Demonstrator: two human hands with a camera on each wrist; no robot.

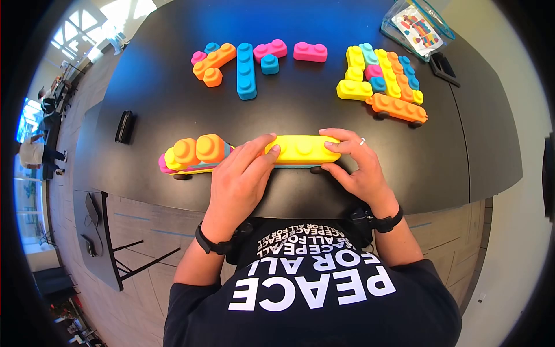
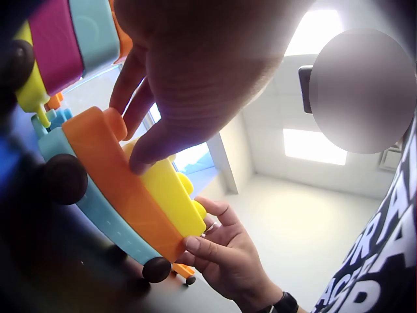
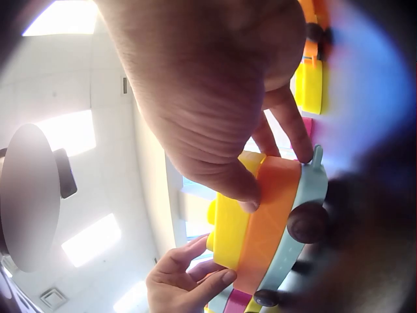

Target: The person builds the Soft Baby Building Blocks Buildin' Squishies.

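A long yellow block (image 1: 303, 148) lies on top of an orange block (image 2: 124, 186), which sits on a light blue wheeled base (image 2: 107, 208). My left hand (image 1: 240, 176) holds the yellow block's left end between thumb and fingers. At the right end my right hand (image 1: 361, 170) grips it, thumb low on the near side and fingers over the top. Left of these stands another wheeled car with a magenta block (image 2: 57, 42) and two orange blocks (image 1: 196, 149) on top, partly behind my left hand.
Farther back lie a blue block (image 1: 246, 72), an orange block (image 1: 217, 61) and a pink block (image 1: 310, 52). At the back right are a yellow block group (image 1: 354, 89), an orange wheeled car (image 1: 398, 109) and a clear bag (image 1: 416, 32). A black case (image 1: 124, 126) lies left.
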